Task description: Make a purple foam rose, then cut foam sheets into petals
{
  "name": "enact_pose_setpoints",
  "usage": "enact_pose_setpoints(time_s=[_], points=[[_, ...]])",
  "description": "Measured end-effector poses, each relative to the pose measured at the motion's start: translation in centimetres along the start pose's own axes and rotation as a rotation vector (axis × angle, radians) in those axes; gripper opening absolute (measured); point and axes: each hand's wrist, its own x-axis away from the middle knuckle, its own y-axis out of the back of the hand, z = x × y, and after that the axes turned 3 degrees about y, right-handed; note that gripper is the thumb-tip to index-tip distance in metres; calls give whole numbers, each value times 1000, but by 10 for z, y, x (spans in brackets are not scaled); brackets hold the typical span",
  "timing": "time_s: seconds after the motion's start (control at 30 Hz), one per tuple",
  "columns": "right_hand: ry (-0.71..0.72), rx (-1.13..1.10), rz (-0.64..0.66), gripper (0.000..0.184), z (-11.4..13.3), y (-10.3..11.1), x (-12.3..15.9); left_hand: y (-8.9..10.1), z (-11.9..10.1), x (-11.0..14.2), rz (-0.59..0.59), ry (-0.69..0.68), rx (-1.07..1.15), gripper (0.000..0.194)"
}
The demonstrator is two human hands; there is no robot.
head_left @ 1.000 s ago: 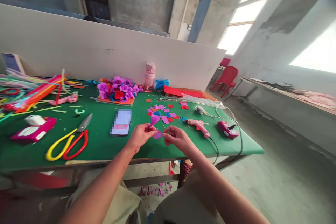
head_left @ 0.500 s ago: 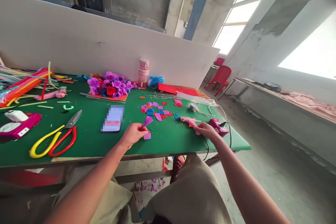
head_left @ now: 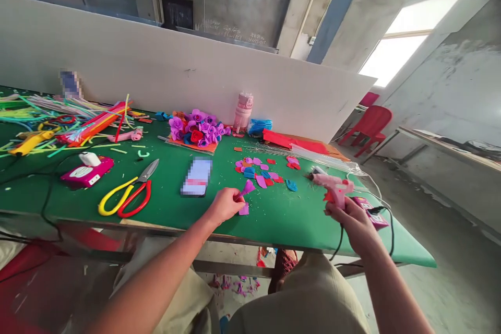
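My left hand pinches a purple paper petal above the green table. A small purple paper piece shows just below its fingertips. My right hand is closed round the handle of a pink glue gun, raised off the table with its nozzle pointing left. Beyond my hands lie loose petals in purple, red, blue and orange. A blue petal lies apart from them, closer to the glue gun.
Yellow-and-red-handled scissors and a phone lie to the left. Finished paper roses and a pink bottle stand behind. A magenta power socket with cords sits at right. A white board borders the table's back.
My right hand has lifted the glue gun off the table. My left hand still pinches the purple petal. The view has swung left.
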Motion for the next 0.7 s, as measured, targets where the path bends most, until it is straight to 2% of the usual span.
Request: enact_pose_setpoints(time_s=[0.07,0.2,0.3,0.53,0.7], points=[[-164,-237,185,31,18,-4,9,2,-2,1,-7,3,-33,7],[-232,-381,290,37,44,-18,28,5,-7,3,-19,8,-102,8],[-201,-312,369,39,51,-29,40,6,-11,5,-23,5,-152,9],[-41,20,482,42,69,-43,50,7,-17,7,-15,8,-226,11],[88,144,479,43,72,-56,57,7,-16,5,6,0,-256,13]])
